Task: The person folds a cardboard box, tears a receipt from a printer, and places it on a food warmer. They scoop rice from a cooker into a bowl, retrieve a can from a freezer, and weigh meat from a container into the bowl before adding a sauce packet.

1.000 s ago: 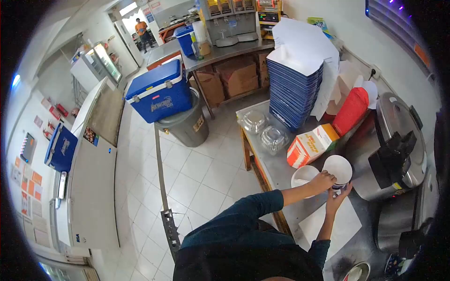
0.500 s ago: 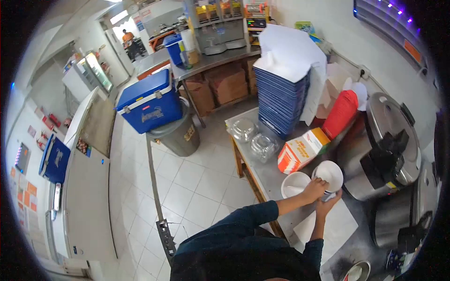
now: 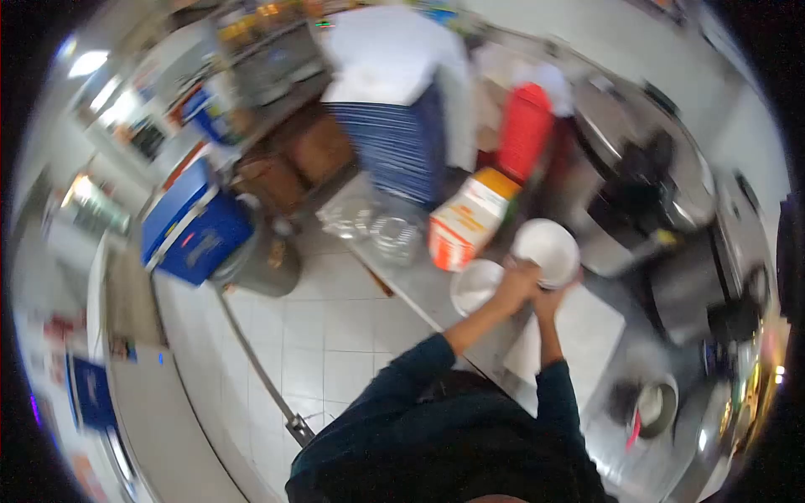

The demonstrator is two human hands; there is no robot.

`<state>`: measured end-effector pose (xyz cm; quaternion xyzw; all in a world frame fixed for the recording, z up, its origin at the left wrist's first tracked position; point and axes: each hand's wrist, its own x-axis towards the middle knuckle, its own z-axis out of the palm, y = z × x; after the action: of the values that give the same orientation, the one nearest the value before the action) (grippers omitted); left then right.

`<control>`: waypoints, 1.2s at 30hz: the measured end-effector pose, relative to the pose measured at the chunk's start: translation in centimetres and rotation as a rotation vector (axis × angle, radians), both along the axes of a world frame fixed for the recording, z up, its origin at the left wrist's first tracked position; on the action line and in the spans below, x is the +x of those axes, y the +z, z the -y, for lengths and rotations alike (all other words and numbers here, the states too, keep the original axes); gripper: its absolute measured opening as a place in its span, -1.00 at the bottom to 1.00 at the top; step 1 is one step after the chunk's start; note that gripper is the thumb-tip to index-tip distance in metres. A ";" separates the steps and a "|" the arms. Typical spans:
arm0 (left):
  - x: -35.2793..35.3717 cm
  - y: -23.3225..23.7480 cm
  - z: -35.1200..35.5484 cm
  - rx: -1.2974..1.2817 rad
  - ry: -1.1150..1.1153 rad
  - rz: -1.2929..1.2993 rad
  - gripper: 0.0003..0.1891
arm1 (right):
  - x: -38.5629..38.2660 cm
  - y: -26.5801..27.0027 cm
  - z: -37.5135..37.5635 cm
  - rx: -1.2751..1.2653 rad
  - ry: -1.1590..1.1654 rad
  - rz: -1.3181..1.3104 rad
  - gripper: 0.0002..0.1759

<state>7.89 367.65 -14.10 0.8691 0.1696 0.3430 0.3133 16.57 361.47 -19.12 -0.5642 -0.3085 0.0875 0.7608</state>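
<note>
A round white bowl [image 3: 547, 248], possibly a stack of them, is held at its near side between both hands over the steel table. My left hand [image 3: 520, 283] is closed at the bowl's left rim, blurred by motion. Against its lower near side is my right hand [image 3: 551, 300], its fingers partly hidden by the bowl. A second white bowl [image 3: 475, 287] sits just left, partly covered by my left hand. Below the hands lies a flat white paper sheet [image 3: 579, 335].
Behind the bowls stand an orange-and-white carton [image 3: 471, 220], a stack of red containers [image 3: 525, 130] and a tall blue stack [image 3: 387, 147]. Clear plastic containers [image 3: 394, 239] lie near the table edge. Large steel cookers [image 3: 696, 277] and a pot [image 3: 656, 407] are at right.
My head view has swung right and down, so the scene shifts left and blurs. Both hands stay at the white bowl. More of the pot at the lower right shows, with something pink.
</note>
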 end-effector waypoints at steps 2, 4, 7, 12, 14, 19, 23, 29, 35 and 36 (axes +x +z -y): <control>-0.2 -1.0 -0.7 0.209 0.037 0.013 -0.82 | 1.0 -0.8 -0.5 -0.201 -0.215 0.256 0.23; -0.5 -0.3 -0.7 0.128 0.016 0.071 -0.79 | -0.1 3.3 0.3 -0.244 -0.271 0.348 0.09; -0.1 0.3 -0.2 0.121 0.095 0.110 -0.80 | 0.5 1.2 0.1 -0.410 -0.419 0.435 0.10; 0.0 0.1 0.2 0.195 0.097 0.056 -0.82 | 0.5 1.0 0.6 -0.512 -0.332 0.397 0.08; -0.1 0.1 0.4 0.258 0.071 0.060 -0.82 | 0.9 0.1 0.6 -0.487 -0.269 0.349 0.08; -1.6 1.8 1.0 0.135 -0.030 -0.104 -0.73 | 0.9 3.2 1.8 -0.360 -0.274 0.595 0.11; -2.6 4.7 1.6 0.138 -0.164 -0.078 -0.66 | 0.6 6.3 2.3 -0.263 -0.177 0.676 0.10; -6.8 8.8 2.9 -0.126 -0.198 0.056 -0.87 | 0.3 13.3 5.3 -0.308 -0.139 1.107 -0.08; -12.9 10.6 4.7 -0.039 0.278 0.196 -0.89 | 2.8 12.8 11.5 -0.371 -0.145 0.730 0.13; -13.3 10.2 4.3 -0.007 0.404 0.308 -0.93 | 3.1 12.1 12.2 -0.267 -0.159 0.724 0.15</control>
<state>-5.45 363.35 -3.89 0.7540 0.2914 0.5265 0.2634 19.63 349.29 -7.05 -0.6747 -0.4980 -0.1370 0.5272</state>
